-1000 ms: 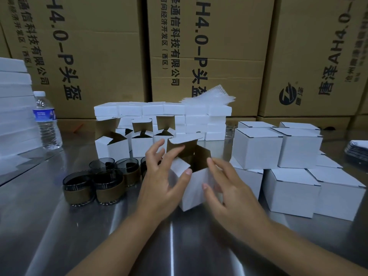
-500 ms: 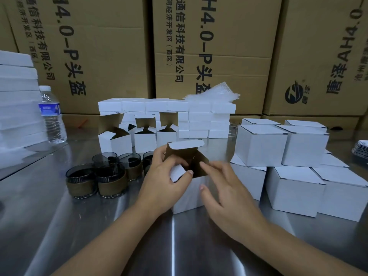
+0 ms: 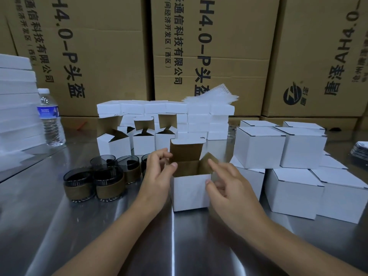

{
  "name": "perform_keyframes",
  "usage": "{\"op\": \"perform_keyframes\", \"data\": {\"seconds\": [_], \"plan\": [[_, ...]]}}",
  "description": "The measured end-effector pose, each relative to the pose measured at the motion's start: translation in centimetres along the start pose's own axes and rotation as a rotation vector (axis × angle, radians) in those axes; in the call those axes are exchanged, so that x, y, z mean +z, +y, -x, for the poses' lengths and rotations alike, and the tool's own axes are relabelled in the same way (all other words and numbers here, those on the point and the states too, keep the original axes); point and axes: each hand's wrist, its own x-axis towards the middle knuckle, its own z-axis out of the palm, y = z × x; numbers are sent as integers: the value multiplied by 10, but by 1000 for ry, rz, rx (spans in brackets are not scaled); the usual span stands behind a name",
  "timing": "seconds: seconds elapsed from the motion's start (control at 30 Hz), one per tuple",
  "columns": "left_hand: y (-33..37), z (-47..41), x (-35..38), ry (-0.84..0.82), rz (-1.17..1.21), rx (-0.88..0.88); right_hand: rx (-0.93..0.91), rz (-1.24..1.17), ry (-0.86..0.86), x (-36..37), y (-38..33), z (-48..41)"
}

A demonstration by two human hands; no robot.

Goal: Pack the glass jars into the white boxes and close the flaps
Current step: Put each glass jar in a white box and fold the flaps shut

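White card is what I'm working with: the open box stands upright on the steel tabletop, about midway along it and toward the near edge, between the two hands. Its rear lid flap stands straight up and the right side flap leans outward. What I can see of the inside is bare brown card. I see no jar in it, though the front wall hides the bottom.

The left hand is curled at the box's upper left corner, thumb on the rim and fingertips by the edge of the lid flap, so I read it as holding the box steady. The right hand is loosely spread and grips nothing. Its index finger reaches up to the right side flap and its thumb lies against the front right corner.

As for progress, the closed boxes stacked toward the right edge number at least seven. All have their flaps shut, and I take them as packed, though I can't see inside.

At least five glass jars, dark with brown bands, are left to do. They cluster just left of the left hand, which partly hides one of them. Three more opened boxes wait behind the jars toward the back edge with their lids up.

I'd put the job somewhere in its middle. This box needs a jar, its side flaps folded and its lid tucked, and then the same goes for each remaining jar.
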Motion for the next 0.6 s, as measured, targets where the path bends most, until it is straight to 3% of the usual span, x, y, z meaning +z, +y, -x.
{"op": "perform_keyframes", "data": {"seconds": [0.17, 0.3, 0.4, 0.6], "plan": [[-11, -9, -4, 120, -31, -109, 118, -109, 40, 0, 9, -6], [-15, -12, -1, 91, -42, -202, 234, -346, 74, 5, 11, -8], [-16, -10, -4, 100, -304, -39, 284, -458, 109, 7, 10, -10], [-14, -7, -9, 64, -694, 243, 228, -326, 93, 7, 12, -10]]}}
